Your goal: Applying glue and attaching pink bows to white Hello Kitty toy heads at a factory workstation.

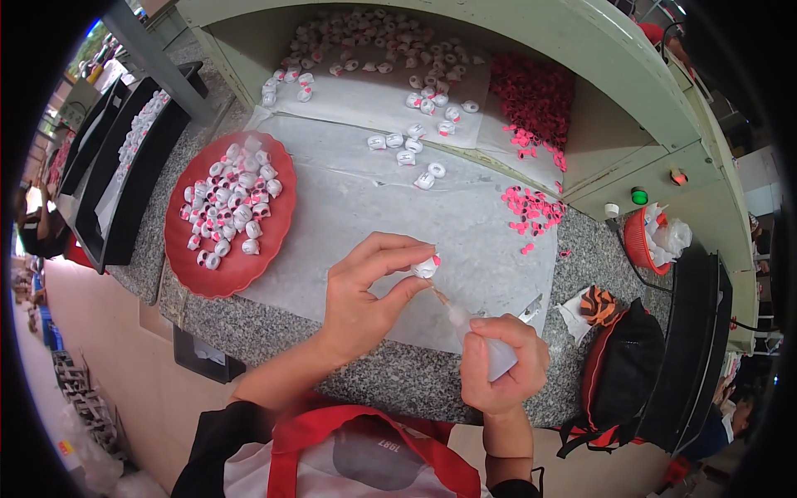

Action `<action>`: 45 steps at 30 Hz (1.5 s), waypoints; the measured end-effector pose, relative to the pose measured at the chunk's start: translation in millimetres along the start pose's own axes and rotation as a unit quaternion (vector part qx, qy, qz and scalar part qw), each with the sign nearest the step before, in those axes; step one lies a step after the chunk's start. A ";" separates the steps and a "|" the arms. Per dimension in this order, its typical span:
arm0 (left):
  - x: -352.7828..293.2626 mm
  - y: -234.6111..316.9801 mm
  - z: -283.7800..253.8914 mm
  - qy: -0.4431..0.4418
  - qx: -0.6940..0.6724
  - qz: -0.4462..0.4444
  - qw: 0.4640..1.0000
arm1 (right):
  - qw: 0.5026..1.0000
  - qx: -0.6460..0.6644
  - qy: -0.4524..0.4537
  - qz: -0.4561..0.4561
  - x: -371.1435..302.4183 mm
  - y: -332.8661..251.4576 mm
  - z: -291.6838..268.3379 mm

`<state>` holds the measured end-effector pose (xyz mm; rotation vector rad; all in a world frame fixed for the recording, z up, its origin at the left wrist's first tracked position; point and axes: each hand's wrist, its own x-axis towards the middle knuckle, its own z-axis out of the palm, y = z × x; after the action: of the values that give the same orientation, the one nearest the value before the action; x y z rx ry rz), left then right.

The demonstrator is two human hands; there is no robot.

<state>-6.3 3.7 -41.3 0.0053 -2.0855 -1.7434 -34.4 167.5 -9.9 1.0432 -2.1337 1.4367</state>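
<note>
My left hand (pixel 365 286) pinches a small white figure head (pixel 427 266) with a pink spot, between thumb and fingers above the paper-covered worktop. In my right hand (pixel 508 365) is a translucent squeeze bottle (pixel 481 339), tilted up to the left. Its thin brownish nozzle tip reaches close to the underside of the white head; whether it touches I cannot tell. Beyond my hands, several similar white pieces (pixel 407 149) lie on the white paper (pixel 332 207). Loose pink and black small pieces (pixel 531 209) are scattered at the right.
A red scalloped plate (pixel 274 249) heaped with white and pink pieces stands at the left, beside black trays (pixel 116 207). A pale green shelf box (pixel 598 66) holds more pieces at the back. To the right are a red basket (pixel 638 241), a black bag (pixel 627 365) and a metal blade (pixel 531 309).
</note>
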 end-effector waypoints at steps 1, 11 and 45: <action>0.1 -0.1 0.2 -0.001 0.000 0.000 1.000 | 1.000 -0.002 0.003 0.010 -0.2 0.5 0.0; 4.0 -1.1 -2.5 -0.012 -0.247 -0.218 0.944 | 0.999 0.022 0.028 0.033 -5.5 4.6 1.3; 4.3 -5.5 -3.4 -0.028 -0.269 -0.241 0.932 | 0.993 0.033 0.049 0.099 -6.1 3.8 0.2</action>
<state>-10.5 -1.8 -44.6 0.3355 -1.6580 -2.5899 -33.2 170.4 -16.4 0.7815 -2.1824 1.6238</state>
